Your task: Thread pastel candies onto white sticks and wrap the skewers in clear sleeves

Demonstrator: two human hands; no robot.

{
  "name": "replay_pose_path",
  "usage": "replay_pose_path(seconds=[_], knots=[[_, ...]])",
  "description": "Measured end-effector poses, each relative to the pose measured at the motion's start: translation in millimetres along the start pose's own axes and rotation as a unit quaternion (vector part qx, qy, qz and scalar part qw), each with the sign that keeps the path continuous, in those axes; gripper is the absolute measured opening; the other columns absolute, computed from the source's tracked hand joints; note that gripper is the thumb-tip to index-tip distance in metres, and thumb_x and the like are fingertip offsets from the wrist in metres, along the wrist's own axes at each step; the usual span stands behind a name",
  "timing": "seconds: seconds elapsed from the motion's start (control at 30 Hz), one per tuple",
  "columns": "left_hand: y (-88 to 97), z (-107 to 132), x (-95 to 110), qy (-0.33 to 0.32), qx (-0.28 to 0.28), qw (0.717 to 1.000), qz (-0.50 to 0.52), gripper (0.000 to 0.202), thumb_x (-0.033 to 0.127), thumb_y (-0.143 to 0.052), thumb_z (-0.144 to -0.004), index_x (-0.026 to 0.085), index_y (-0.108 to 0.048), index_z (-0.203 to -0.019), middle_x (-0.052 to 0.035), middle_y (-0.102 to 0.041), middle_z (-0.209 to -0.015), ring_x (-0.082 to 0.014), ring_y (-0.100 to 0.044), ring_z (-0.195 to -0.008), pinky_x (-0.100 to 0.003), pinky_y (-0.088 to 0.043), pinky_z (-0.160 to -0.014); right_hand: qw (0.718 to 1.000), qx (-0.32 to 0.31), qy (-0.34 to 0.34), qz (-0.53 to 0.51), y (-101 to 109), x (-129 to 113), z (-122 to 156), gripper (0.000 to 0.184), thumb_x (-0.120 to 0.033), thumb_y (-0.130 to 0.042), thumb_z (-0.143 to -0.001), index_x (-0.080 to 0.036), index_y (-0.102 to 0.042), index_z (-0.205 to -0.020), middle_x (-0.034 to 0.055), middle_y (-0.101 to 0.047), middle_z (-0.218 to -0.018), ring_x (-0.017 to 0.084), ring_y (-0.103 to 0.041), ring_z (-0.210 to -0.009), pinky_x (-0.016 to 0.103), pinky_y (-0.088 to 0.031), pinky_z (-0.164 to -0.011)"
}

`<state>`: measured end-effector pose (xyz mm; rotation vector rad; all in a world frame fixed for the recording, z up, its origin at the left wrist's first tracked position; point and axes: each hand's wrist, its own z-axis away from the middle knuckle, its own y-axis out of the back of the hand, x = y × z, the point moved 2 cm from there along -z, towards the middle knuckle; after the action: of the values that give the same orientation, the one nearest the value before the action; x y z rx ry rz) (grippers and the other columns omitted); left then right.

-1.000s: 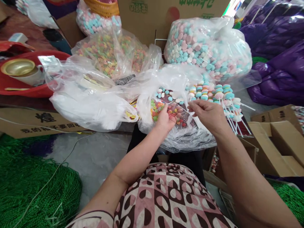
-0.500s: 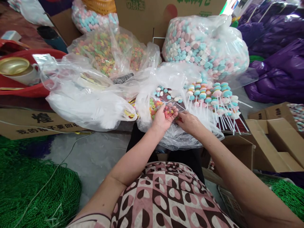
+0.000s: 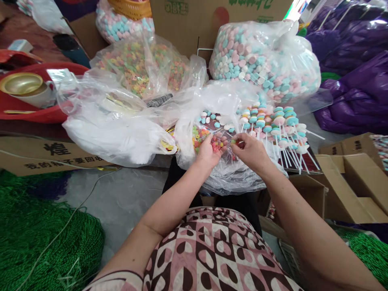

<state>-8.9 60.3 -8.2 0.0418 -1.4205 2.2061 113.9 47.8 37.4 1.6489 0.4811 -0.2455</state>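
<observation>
My left hand point(image 3: 209, 149) is cupped palm up, with several red gummy rings point(image 3: 216, 145) lying in it. To its right, my right hand point(image 3: 249, 148) is closed in a pinch on a small greenish gummy ring point(image 3: 233, 142), a little apart from the left fingers. Beyond the left hand lie loose multicoloured gummy rings point(image 3: 197, 135) on clear plastic. Farther back are loose blue and white marshmallows point(image 3: 217, 125). Marshmallow skewers point(image 3: 277, 121) on white sticks lie piled right of my right hand.
A big clear bag of marshmallows point(image 3: 242, 60) and a bag of gummy rings point(image 3: 130, 66) stand behind. White plastic bags point(image 3: 112, 137) cover the left side. There is a red basin point(image 3: 39, 115) farther left, open cardboard boxes point(image 3: 342, 182) at right, and green mesh point(image 3: 60, 238) on the floor.
My right hand has lifted slightly and drawn right, away from the left palm, with a gummy ring now showing between its fingertips. The left hand stays cupped around the gummy rings.
</observation>
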Motion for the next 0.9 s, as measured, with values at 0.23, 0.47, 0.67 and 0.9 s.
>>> replay_pose_path(seconds=[0.23,0.47,0.67,0.9], knots=[[-4.4,0.2,-1.3,0.023,-0.001,1.0,0.019,0.031,0.027,-0.043,-0.097,0.013,-0.061,-0.076,-0.0037,-0.061,-0.067,-0.0106,-0.059,-0.06,-0.021,-0.045,-0.058,0.994,0.024,0.063,-0.087,9.6,-8.1,-11.6,0.027,-0.022,-0.06,-0.081,-0.021,-0.076,-0.103,0.0069,-0.074,-0.095,0.02,-0.065,-0.079,0.033,-0.05,-0.074],[-2.5,-0.3,8.5,-0.007,-0.039,0.999,0.034,0.031,0.028,-0.041,-0.098,0.013,-0.062,-0.081,-0.0052,-0.061,-0.07,-0.0116,-0.061,-0.063,-0.018,-0.043,-0.053,0.981,-0.115,-0.002,0.156,13.1,10.9,5.0,0.025,-0.026,-0.053,-0.09,-0.021,-0.077,-0.095,0.0071,-0.076,-0.085,0.023,-0.068,-0.078,0.032,-0.045,-0.068],[-1.8,0.6,14.6,-0.024,-0.038,0.998,0.04,0.028,0.028,-0.043,-0.097,0.013,-0.062,-0.083,-0.0053,-0.061,-0.072,-0.012,-0.062,-0.065,-0.02,-0.048,-0.057,0.965,-0.155,0.023,0.209,-5.1,7.7,25.3,0.025,-0.022,-0.049,-0.093,-0.018,-0.074,-0.097,0.0128,-0.072,-0.102,0.024,-0.067,-0.085,0.031,-0.042,-0.066],[-1.1,0.7,17.1,-0.024,-0.028,0.998,0.058,0.033,0.031,-0.04,-0.099,0.013,-0.061,-0.081,-0.0054,-0.061,-0.071,-0.0131,-0.064,-0.068,-0.022,-0.052,-0.06,0.979,-0.131,0.023,0.156,-8.0,21.9,23.1,0.019,-0.018,-0.052,-0.09,-0.02,-0.071,-0.092,0.0086,-0.072,-0.095,0.022,-0.067,-0.083,0.03,-0.044,-0.069]])
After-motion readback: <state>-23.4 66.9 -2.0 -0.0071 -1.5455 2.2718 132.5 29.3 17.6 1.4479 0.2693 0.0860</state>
